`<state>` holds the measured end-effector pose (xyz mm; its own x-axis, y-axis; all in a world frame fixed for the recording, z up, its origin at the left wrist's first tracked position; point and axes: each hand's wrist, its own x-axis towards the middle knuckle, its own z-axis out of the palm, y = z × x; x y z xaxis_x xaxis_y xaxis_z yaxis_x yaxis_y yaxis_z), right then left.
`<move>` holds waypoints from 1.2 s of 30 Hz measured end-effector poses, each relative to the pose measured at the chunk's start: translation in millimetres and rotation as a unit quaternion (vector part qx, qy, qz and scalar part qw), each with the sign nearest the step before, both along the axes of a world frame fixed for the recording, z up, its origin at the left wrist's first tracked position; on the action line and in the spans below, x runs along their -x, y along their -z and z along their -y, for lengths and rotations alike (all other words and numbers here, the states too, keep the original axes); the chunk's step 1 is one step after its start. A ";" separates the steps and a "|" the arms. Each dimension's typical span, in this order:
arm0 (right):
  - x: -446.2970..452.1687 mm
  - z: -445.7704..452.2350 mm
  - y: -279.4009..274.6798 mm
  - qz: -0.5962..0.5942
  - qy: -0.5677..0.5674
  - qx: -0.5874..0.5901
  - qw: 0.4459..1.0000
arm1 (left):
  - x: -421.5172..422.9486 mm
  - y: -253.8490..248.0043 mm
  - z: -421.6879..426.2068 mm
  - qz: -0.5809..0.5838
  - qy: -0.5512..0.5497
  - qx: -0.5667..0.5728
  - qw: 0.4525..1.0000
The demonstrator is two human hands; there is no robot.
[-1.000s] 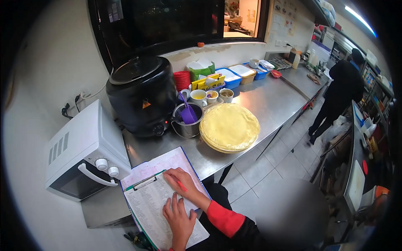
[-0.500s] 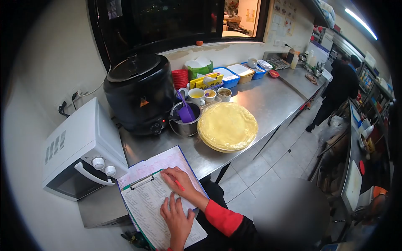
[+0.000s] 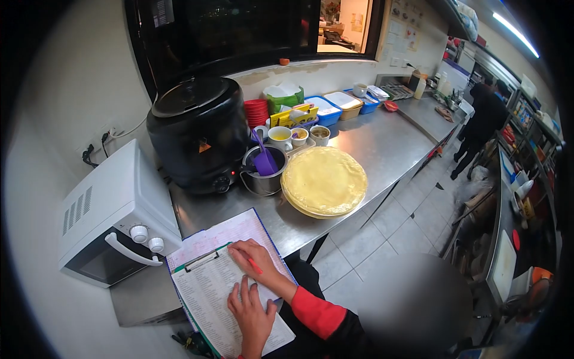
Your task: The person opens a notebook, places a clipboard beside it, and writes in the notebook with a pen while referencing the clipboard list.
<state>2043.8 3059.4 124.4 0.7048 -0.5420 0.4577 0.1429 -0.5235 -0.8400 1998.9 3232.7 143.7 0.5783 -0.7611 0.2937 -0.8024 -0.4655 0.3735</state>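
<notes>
A clipboard with a green edge point(image 3: 192, 317) holds a printed sheet point(image 3: 206, 293) with columns of small text. It lies over an open notebook point(image 3: 236, 226) with handwritten pages. My left hand point(image 3: 251, 311) rests flat on the sheet, palm down, its fingers spread and empty. Just above it, my right hand point(image 3: 254, 260) lies on the upper right part of the sheet. A red pen point(image 3: 256, 266) is held in that hand, and its tip is hidden from me. A red cuff point(image 3: 320, 312) shows on my right arm.
A white microwave point(image 3: 116, 215) stands at left beside a black soup kettle point(image 3: 197, 137). On the steel counter point(image 3: 382, 146) are a pot point(image 3: 263, 182) with a purple scoop, a plastic-wrapped yellow round stack point(image 3: 326, 179), cups and tubs. A person in dark clothes point(image 3: 481, 119) stands far right.
The person in the background has shifted slightly, with the legs now in a different stance. My hands, the pen and the papers stay in place.
</notes>
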 end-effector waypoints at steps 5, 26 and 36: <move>1.7 0.6 -1.0 0.008 0.001 -0.002 1.000 | 0.4 1.6 1.0 -0.002 0.002 0.000 1.000; -5.2 -1.3 3.0 -0.020 0.013 -0.057 0.998 | -2.9 2.9 0.1 -0.013 -0.013 0.026 0.999; -6.1 -1.9 5.4 -0.020 0.020 -0.067 0.997 | -3.8 4.2 -1.2 -0.019 -0.012 0.025 0.999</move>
